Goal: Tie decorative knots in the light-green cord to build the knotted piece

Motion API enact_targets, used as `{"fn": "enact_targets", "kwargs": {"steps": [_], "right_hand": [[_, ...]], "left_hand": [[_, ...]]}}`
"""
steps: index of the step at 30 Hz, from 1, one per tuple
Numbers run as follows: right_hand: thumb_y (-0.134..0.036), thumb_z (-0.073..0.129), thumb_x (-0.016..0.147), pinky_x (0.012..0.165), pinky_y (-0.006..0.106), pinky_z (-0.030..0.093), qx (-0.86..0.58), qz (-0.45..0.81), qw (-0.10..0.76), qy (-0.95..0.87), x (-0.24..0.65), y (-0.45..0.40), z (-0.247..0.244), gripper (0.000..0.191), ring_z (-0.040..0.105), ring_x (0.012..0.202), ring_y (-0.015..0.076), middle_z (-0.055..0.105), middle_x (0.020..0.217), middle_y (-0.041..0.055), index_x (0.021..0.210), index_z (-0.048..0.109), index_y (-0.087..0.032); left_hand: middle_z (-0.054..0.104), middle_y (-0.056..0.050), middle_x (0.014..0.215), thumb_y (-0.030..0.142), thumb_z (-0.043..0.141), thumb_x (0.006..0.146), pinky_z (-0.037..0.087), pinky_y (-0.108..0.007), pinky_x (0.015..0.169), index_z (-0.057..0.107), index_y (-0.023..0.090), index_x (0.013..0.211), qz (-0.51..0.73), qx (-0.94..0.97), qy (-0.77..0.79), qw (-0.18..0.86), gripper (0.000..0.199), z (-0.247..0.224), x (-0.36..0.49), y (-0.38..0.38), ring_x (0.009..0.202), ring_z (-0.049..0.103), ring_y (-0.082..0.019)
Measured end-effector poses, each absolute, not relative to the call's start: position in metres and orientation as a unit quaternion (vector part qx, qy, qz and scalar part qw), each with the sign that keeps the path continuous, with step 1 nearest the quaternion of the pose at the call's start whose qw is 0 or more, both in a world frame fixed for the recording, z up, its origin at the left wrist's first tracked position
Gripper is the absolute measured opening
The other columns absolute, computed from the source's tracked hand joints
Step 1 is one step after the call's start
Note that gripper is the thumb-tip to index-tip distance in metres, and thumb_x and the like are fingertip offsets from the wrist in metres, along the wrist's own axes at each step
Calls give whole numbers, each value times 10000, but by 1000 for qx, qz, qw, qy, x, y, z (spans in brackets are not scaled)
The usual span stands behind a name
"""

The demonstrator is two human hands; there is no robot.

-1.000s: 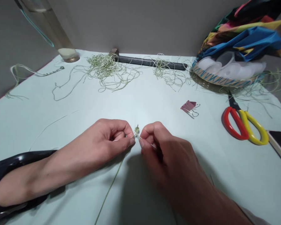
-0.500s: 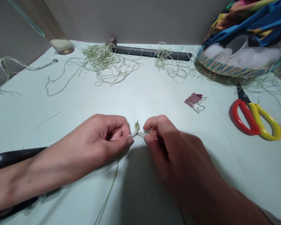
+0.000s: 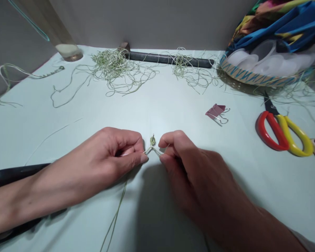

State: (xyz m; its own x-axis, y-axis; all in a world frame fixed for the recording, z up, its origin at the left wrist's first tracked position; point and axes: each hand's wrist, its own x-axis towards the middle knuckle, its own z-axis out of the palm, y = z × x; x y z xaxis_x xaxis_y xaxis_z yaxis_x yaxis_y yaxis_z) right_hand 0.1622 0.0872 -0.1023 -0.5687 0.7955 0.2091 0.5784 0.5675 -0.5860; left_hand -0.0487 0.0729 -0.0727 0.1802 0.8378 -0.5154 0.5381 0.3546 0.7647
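A small green knotted piece (image 3: 152, 140) lies on the pale tabletop between my hands. Thin light cords (image 3: 155, 151) fork from its lower end, one side toward each hand. My left hand (image 3: 120, 150) is closed, thumb against bent index finger, pinching the cords on the left. My right hand (image 3: 189, 161) pinches the cords on the right near its thumb tip, with the index finger arched above. Two green cord ends (image 3: 117, 210) trail from under my left hand toward the near edge. The cord inside both fists is hidden.
Scissors (image 3: 285, 134) with red and yellow handles lie at right, near a pink binder clip (image 3: 216, 112). Tangled cord (image 3: 111, 64) and a dark-handled hammer (image 3: 170, 57) lie at the back. A basket (image 3: 257, 75) holds white spools. A black object (image 3: 18, 173) sits under my left forearm.
The cords between my hands now slope down more steeply from the knotted piece. Both hands have shifted very slightly, and the trailing green ends have swung left.
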Motion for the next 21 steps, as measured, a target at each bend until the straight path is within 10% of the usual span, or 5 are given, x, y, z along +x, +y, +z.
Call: {"fn": "enact_targets", "kwargs": {"steps": [21], "right_hand": [[-81,428,943,445,245,268,-410,271,254,-833,163,77,-100,188,400,413,85,495,578,-111,1013,513,-234]], "left_hand": [[380,22,623,507,633,868,227,-260,470,522,217,620,128,507,629,575,397,-71,-51,77,558,285,-125]]}}
